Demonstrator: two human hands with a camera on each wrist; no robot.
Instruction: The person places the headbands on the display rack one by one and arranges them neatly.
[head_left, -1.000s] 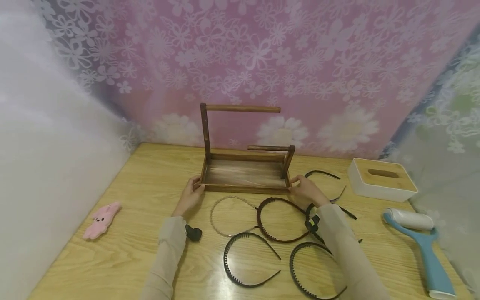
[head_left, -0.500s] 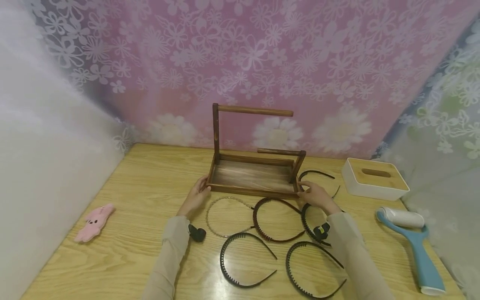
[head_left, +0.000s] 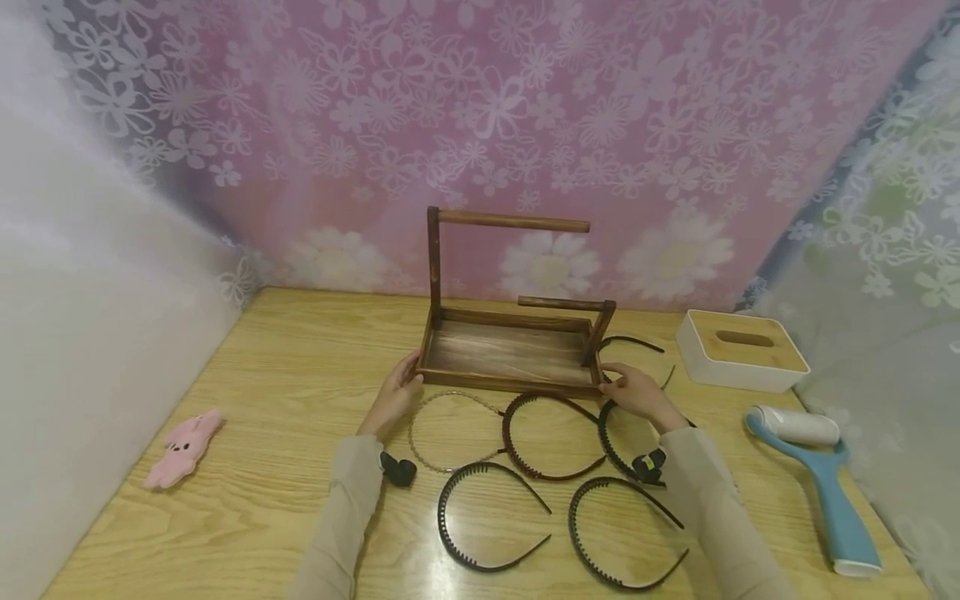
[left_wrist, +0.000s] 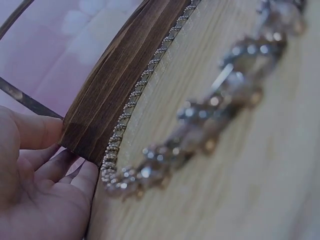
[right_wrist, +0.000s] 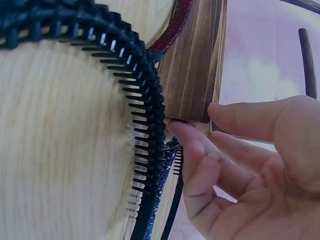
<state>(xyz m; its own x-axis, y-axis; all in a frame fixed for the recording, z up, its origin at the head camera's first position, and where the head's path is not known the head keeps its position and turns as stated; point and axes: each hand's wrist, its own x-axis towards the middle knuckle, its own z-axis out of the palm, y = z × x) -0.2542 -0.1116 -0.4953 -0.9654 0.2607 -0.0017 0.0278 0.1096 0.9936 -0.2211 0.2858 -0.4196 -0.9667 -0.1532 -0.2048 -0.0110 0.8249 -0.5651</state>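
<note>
A dark wooden headband stand (head_left: 510,346) stands near the back of the table, a shallow tray with a tall bar at left and a lower one at right. My left hand (head_left: 392,398) grips its front left corner. In the left wrist view the thumb (left_wrist: 40,131) lies on the corner's edge, with the fingers under it. At the opposite end my right hand (head_left: 637,393) holds the right front corner between thumb and fingers. Just in front lie a beaded headband (head_left: 435,400) and a dark red toothed headband (head_left: 513,400). A black headband (right_wrist: 142,95) passes close by the right fingertips.
Two more black headbands (head_left: 442,521) (head_left: 573,533) lie nearer the front. Another headband (head_left: 633,339) is partly behind the stand's right end. At right are a white tissue box (head_left: 720,367) and a blue lint roller (head_left: 828,492). A pink plush toy (head_left: 183,450) lies at left.
Both hands have shifted the stand to the right along the table, mostly in the first half second. Its right end now overlaps the back headband. The head view has turned slightly.
</note>
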